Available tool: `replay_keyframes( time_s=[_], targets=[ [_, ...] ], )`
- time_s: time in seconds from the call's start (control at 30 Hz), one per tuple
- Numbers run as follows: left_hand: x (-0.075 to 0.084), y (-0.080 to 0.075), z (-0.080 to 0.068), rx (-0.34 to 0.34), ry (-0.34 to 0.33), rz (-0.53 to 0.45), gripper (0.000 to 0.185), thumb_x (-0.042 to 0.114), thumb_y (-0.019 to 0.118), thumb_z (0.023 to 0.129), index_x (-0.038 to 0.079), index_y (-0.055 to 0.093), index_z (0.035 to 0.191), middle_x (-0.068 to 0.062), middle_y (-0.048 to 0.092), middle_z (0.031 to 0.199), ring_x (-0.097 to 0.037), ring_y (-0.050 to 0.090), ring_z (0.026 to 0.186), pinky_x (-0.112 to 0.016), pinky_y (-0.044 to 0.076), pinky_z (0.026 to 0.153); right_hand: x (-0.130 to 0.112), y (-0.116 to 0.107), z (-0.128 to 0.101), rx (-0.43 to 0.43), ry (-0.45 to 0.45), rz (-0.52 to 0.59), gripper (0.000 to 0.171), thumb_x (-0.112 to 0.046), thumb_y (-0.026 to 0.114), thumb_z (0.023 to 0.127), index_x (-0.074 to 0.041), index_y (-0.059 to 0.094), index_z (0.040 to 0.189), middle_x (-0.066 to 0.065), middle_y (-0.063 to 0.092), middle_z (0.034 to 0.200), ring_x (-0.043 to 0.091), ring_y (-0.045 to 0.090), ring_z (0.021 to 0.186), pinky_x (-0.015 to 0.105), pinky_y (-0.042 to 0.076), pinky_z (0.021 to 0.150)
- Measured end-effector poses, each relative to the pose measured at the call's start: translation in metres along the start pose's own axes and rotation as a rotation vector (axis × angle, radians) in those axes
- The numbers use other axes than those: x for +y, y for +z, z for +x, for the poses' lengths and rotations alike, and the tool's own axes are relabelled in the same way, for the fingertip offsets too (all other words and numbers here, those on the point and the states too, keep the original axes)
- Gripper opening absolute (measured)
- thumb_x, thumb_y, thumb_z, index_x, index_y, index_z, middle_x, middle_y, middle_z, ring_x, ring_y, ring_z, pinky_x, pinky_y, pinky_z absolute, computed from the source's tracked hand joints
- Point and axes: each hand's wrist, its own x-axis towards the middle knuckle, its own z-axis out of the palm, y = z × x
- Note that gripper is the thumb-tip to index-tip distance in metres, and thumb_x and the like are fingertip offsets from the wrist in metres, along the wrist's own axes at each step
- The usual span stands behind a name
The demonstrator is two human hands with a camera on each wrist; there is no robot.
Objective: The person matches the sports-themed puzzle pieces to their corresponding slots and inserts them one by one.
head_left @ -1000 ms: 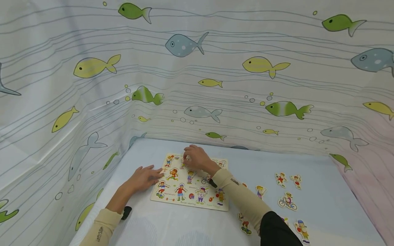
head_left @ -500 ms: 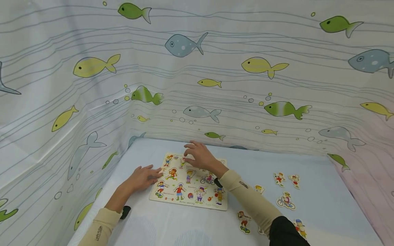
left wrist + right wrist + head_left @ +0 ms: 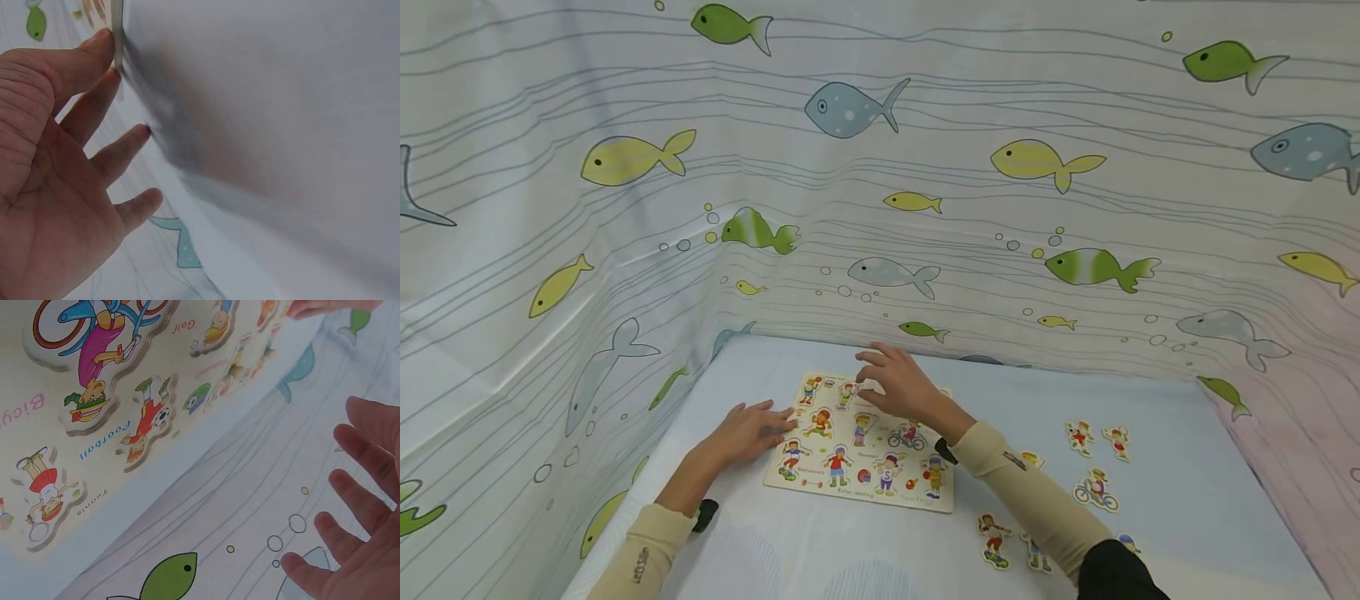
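A wooden puzzle board (image 3: 820,485) with cartoon sport figures lies on the pale blue table. My left hand (image 3: 778,419) rests flat on the table, and its straight fingertips (image 3: 103,39) touch the board's left edge (image 3: 116,25). My right hand (image 3: 872,371) hovers over the board's far row with the fingers spread and holds nothing. In the right wrist view its straight fingers (image 3: 359,503) stand off from the board (image 3: 94,487), where the football, tennis and bicycle figures sit in their slots.
Several loose figure pieces lie on the table right of the board, among them a cyclist (image 3: 1097,490), a red one (image 3: 1081,435) and one near my right sleeve (image 3: 994,537). A fish-print curtain (image 3: 880,208) walls the table at the back and on both sides.
My right hand let go of a piece in the board's far row, spread its fingers and drifted slightly right. The left hand has stayed still.
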Motion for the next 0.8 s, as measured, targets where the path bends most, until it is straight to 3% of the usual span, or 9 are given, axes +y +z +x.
replay_keyframes(
  time_s=[0.5, 0.8],
  targets=[
    [-0.003, 0.001, -0.001, 0.002, -0.005, -0.01, 0.036, 0.017, 0.071, 0.09, 0.014, 0.069, 0.126, -0.005, 0.057, 0.139, -0.048, 0.04, 0.134, -0.076, 0.02, 0.102, 0.016, -0.015, -0.034, 0.009, 0.039, 0.047, 0.022, -0.028, 0.074, 0.09, -0.016, 0.072, 0.108, 0.006, 0.055, 0.141, 0.033, 0.034, 0.141, 0.054, 0.028, 0.112],
    [-0.003, 0.002, 0.0, 0.006, 0.005, -0.012, 0.037, 0.018, 0.072, 0.09, 0.014, 0.069, 0.126, -0.005, 0.057, 0.139, -0.049, 0.04, 0.133, -0.077, 0.02, 0.101, 0.023, -0.027, -0.053, 0.011, 0.08, 0.019, 0.018, -0.027, 0.075, 0.089, -0.02, 0.071, 0.106, 0.004, 0.055, 0.141, 0.031, 0.034, 0.141, 0.054, 0.028, 0.112]
  ],
)
